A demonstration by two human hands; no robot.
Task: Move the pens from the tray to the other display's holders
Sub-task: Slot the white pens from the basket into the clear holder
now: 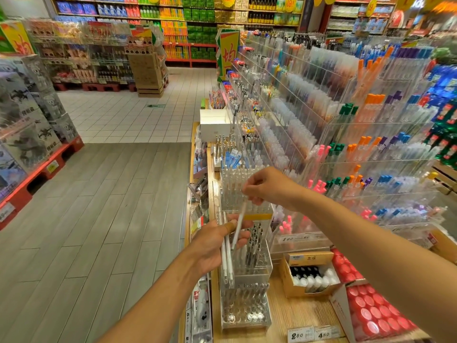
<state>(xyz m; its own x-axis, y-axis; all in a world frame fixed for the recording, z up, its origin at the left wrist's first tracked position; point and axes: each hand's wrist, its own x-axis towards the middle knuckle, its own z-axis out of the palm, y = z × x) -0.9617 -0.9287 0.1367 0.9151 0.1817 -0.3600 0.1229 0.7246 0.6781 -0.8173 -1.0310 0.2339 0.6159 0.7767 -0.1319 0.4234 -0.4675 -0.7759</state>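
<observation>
My left hand (214,245) grips a small bundle of white pens (227,261) that point down beside a clear acrylic pen display (252,267) on the wooden counter. My right hand (268,185) pinches the top end of one white pen (238,227), which slants down to the fingers of my left hand. Behind the hands stands a second clear display (237,191) with holders filled with white-capped pens. A lower clear block (244,308) at the front has holder holes, some with dark pens in them.
A cardboard box of black and white bottles (311,274) and a carton of red-capped items (371,308) sit at the right. Tiered acrylic racks of coloured pens (371,149) fill the right side. A white box (215,121) sits farther along the counter. The aisle floor lies to the left.
</observation>
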